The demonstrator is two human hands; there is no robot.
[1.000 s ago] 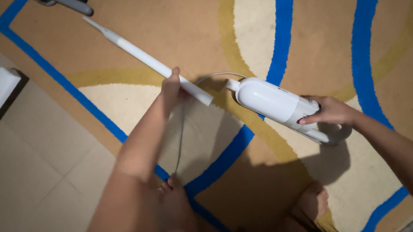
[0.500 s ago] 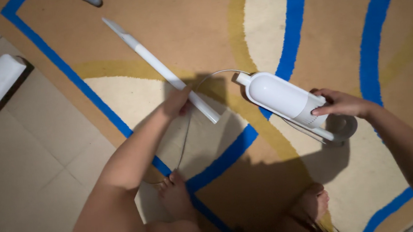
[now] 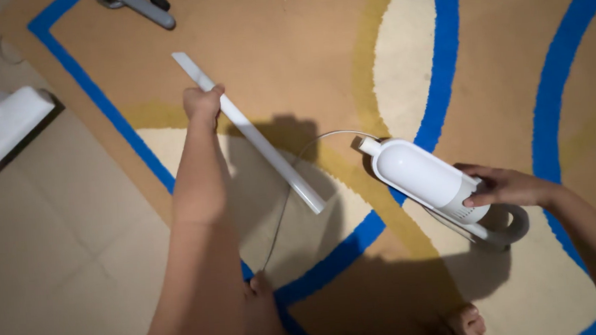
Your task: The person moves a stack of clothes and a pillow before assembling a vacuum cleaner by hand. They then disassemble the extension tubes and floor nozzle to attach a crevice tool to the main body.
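1. Left hand (image 3: 203, 101) clamped around the white tube (image 3: 249, 132), up near its far end.
2. Right hand (image 3: 502, 187) wraps the vacuum body (image 3: 423, 178).
3. Tube runs diagonally over the rug (image 3: 290, 44), upper-left to lower-right.

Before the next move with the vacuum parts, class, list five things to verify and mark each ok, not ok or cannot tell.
1. Left hand grips the white tube: ok.
2. Right hand holds the vacuum body: ok.
3. Tube end lined up with the body's nozzle: not ok, they sit apart and at an angle.
4. Cord clear of the tube: not ok, it passes under it.
5. Tube bore unblocked: cannot tell.
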